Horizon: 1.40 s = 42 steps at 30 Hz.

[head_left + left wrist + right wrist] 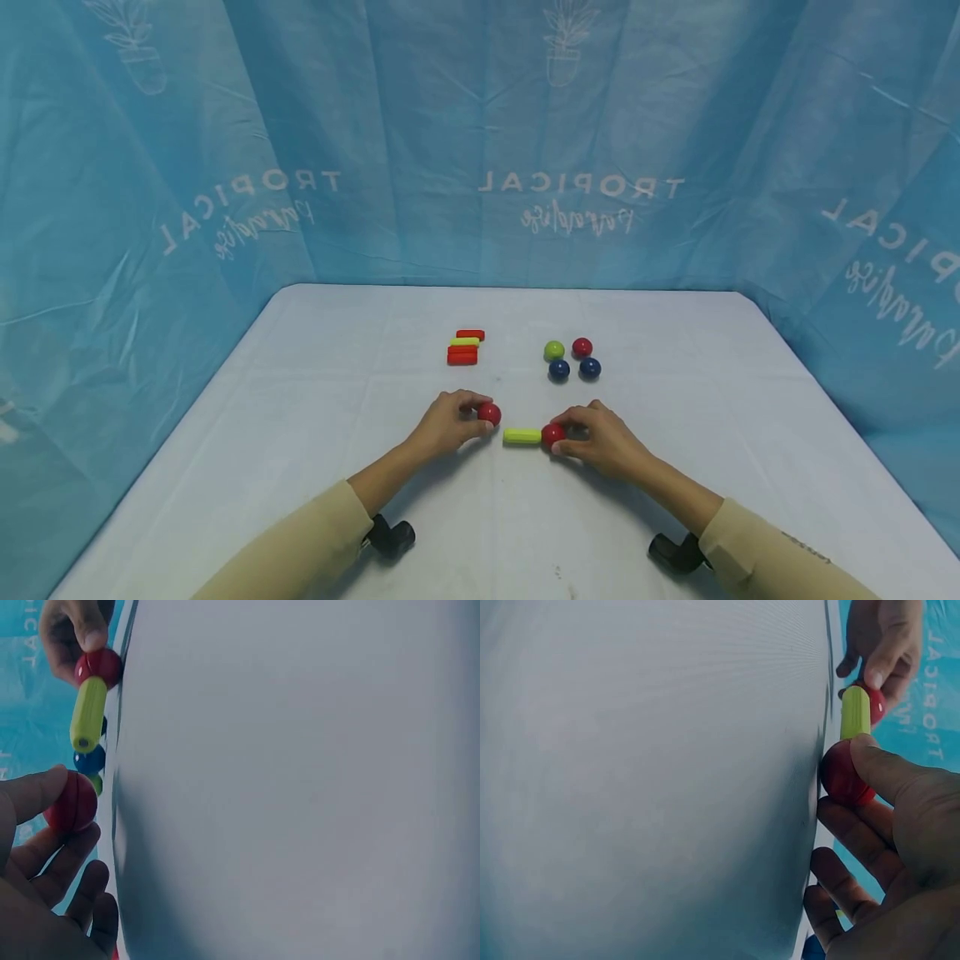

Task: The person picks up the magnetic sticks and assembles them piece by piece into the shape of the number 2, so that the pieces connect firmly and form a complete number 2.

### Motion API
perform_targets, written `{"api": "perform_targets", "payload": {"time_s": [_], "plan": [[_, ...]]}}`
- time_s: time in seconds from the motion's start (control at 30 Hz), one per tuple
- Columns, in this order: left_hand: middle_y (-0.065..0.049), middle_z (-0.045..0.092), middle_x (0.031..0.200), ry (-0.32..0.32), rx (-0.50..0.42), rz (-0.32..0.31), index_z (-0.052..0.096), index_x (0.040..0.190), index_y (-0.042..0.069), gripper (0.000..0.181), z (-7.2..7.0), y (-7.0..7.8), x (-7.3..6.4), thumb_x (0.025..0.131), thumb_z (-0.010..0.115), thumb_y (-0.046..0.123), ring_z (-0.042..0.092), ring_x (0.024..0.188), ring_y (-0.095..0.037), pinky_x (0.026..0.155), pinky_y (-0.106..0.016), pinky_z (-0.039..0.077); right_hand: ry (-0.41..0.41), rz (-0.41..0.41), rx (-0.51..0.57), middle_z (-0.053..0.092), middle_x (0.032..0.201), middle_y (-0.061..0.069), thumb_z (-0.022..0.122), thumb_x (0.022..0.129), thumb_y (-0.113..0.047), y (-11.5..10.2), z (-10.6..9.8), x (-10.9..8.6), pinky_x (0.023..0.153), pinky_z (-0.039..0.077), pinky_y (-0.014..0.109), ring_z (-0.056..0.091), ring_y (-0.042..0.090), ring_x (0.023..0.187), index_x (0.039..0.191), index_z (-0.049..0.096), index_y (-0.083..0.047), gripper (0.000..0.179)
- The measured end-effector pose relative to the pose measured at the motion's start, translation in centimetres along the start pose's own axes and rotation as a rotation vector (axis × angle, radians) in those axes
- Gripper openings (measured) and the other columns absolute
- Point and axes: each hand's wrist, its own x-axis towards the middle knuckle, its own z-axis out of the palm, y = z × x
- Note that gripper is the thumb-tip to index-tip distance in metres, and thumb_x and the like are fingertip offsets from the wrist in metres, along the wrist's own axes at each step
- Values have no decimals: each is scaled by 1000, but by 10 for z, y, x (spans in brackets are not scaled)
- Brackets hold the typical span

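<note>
My left hand pinches a red ball between thumb and fingers, a little left of a yellow-green stick. A second red ball sits on the right end of that stick, and my right hand pinches this ball. In the left wrist view, the stick's free end shows a small dark hole and points toward the left hand's ball. The right wrist view shows the right thumb lying over its ball, where the stick joins it.
Farther back on the white table, several short sticks lie side by side, red ones and a yellow-green one. To their right are a green ball, a red ball and two dark blue balls. A blue printed curtain hangs behind.
</note>
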Motion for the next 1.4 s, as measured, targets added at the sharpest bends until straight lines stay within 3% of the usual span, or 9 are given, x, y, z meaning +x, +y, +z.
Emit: {"api": "perform_targets", "payload": {"time_s": [0.4, 1.4], "plan": [[-5, 62, 111, 2, -11, 38, 65, 117, 13, 37, 6, -4, -18, 81, 72, 17, 48, 103, -19, 76, -27, 46, 4, 6, 8, 63, 95, -10, 77, 74, -31, -1, 0, 0, 74, 39, 27, 46, 12, 88, 108, 68, -23, 36], [-5, 60, 111, 5, -7, 30, 66, 115, 14, 36, 11, -5, -22, 80, 73, 18, 44, 102, -20, 74, -29, 42, 0, -13, -11, 64, 95, -11, 77, 74, -34, -1, 0, 1, 73, 40, 26, 47, 11, 89, 109, 68, -22, 38]]}}
